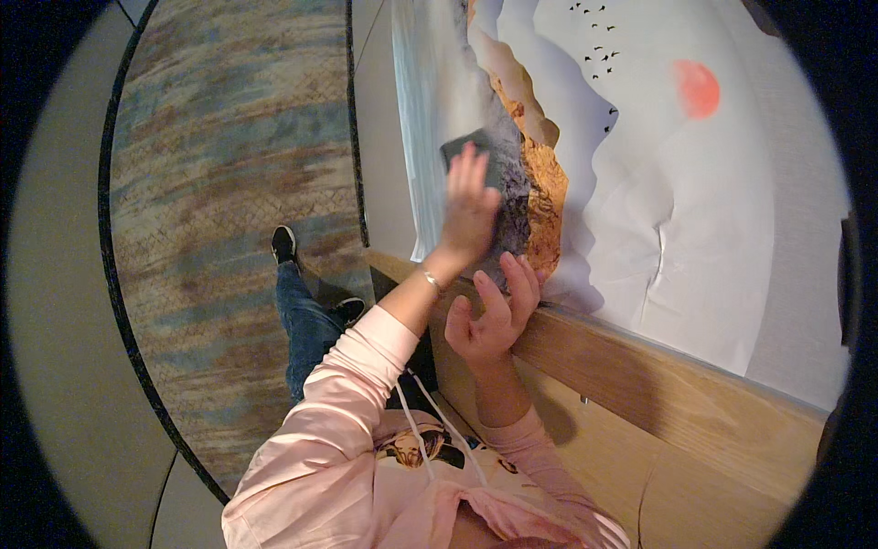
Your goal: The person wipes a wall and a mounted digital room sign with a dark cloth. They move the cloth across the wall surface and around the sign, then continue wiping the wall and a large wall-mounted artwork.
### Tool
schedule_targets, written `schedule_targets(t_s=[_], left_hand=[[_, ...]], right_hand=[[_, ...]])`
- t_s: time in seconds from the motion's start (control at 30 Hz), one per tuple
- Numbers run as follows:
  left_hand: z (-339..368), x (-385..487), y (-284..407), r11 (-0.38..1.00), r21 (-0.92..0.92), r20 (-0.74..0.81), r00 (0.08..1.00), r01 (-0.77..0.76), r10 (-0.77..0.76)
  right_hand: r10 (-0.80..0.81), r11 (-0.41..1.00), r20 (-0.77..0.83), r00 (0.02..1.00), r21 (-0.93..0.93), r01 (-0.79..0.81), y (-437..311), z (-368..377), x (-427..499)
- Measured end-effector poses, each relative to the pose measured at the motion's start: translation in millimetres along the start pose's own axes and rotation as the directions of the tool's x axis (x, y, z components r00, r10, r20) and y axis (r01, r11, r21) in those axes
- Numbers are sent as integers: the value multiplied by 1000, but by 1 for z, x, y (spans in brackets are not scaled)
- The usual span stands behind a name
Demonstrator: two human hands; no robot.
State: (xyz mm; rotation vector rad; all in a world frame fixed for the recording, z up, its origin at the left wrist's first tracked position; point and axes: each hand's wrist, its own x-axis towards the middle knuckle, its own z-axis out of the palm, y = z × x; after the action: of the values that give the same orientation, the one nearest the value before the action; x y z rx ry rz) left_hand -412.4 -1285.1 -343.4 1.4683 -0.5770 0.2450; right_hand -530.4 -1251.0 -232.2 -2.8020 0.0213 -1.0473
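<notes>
A large printed sheet (617, 171) with mountains, birds and a red sun lies against the wall before me. My left hand (470, 213), blurred, holds a dark flat pad (466, 147) against the sheet's grey mountain part, fingers stretched over it. Nearer to me, my right hand (494, 312) is beside the sheet's lower edge, above a wooden ledge (597, 360). Its fingers are apart and bent, with nothing seen in them; whether its far fingertips touch the sheet is unclear. A sharp crease (660, 250) runs through the pale part of the sheet, right of both hands.
Wooden panelling (583, 473) continues below the ledge. At the left a patterned carpet (226, 171) with dark borders covers the floor, and my shoes (282, 243) and jeans show there. Grey wall covering (799, 240) borders the sheet on the right.
</notes>
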Motion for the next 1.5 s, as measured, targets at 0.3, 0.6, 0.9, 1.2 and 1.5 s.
schedule_targets(t_s=[0.3, 0.6, 0.9, 1.2, 1.5], left_hand=[[-1, 53, 70, 999, -36, 113, 993, 40, -35], [7, 97, 53, 987, -161, -42, 999, 1, -8], [-5, 20, 19, 962, -22, 25, 963, 271, -270], [-21, 83, 50, 987, -156, 130, 990, -33, 53], [-30, -112, -96, 749, -40, 157, 744, 661, -649]], right_hand=[[10, 997, -102, 995, 80, -2, 8, 0, -7], [95, 975, -254, 962, 221, -38, 8, 11, 5], [144, 986, -32, 989, 88, -141, -1, 12, 23], [154, 981, -76, 985, 131, -143, -4, 35, 11], [232, 968, 172, 957, 51, -244, -3, 95, -3]])
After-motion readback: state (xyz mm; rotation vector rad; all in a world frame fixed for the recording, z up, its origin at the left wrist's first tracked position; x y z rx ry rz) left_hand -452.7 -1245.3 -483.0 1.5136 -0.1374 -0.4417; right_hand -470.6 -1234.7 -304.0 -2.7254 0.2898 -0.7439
